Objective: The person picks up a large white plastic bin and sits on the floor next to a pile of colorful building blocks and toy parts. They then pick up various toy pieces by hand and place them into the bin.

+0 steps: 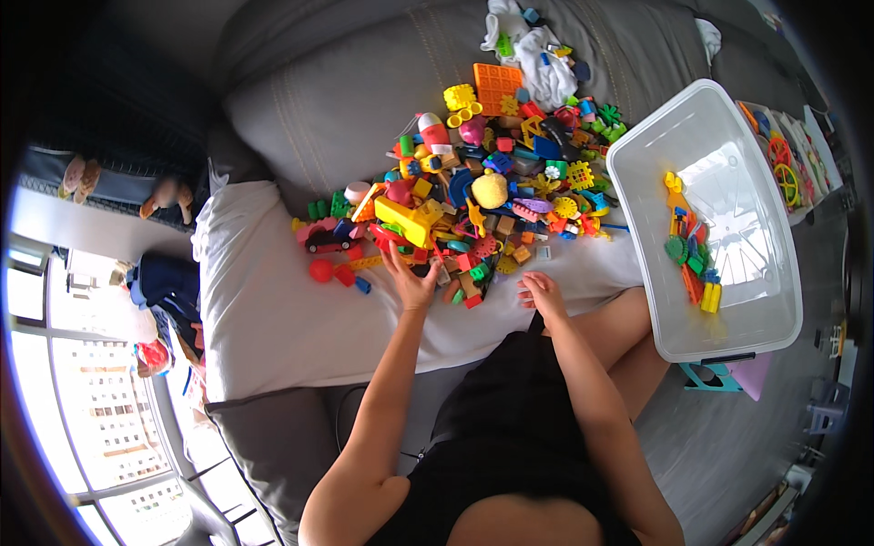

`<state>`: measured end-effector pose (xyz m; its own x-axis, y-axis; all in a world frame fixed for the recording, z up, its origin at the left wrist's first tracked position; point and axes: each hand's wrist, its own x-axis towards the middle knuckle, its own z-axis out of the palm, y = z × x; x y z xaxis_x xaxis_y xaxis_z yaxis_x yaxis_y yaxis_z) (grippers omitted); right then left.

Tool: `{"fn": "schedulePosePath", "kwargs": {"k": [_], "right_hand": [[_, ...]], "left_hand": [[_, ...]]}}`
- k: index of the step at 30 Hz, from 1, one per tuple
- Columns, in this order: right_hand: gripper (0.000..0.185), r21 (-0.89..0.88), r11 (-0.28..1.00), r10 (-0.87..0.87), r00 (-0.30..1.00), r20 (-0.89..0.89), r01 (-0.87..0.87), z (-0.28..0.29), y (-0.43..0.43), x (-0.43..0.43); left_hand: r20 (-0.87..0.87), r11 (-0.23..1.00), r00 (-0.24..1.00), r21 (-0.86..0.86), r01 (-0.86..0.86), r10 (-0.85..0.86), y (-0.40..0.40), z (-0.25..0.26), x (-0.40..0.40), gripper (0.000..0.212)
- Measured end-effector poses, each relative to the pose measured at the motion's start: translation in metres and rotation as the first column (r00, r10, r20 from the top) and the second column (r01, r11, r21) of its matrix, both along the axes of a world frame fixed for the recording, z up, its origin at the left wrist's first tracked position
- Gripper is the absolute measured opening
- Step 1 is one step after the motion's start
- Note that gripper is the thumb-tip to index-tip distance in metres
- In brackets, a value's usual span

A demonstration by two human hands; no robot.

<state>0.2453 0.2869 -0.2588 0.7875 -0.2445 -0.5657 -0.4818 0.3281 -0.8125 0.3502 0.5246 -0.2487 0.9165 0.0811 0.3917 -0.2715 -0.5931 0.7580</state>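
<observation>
My left hand [413,282] reaches into the near left part of a toy pile, thumb and fingers spread. Its fingertips meet the edge of a red plastic piece [390,237] below a large yellow toy vehicle [403,222]; I see no firm grip. Loosely curled, my right hand [543,293] hovers by the pile's near edge with nothing visible in it. Close to it lie a wooden cube [521,254] and a small clear block [543,253]. On the right, a translucent plastic bin [737,300] holds several toys, among them a yellow piece [711,298] and a green gear [676,249].
The pile rests on a white cloth [273,327] over a grey sofa [328,109]. An orange grid plate [497,89] and a crumpled white cloth [546,68] lie at the back. A second container [795,157] of toys stands beyond the bin. A red ball [320,270] sits at left.
</observation>
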Motion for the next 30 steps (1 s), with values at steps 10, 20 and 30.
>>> {"fn": "schedulePosePath", "kwargs": {"k": [10,20,30], "right_hand": [[0.073,0.039,0.998,-0.041,0.999,0.026,0.04,0.026,0.003,0.007],[0.044,0.096,0.936,-0.351,0.916,0.193,0.338,0.031,-0.016,0.009],[0.036,0.275,0.725,-0.675,0.73,0.101,0.632,0.016,-0.029,0.0]], "left_hand": [[-0.104,0.993,0.988,0.032,-0.112,0.114,-0.079,-0.009,-0.009,0.09],[-0.25,0.951,0.966,0.278,0.132,-0.06,-0.169,-0.002,-0.019,0.084],[-0.119,0.728,0.72,-0.172,0.663,-0.684,-0.186,0.02,-0.035,0.063]]}}
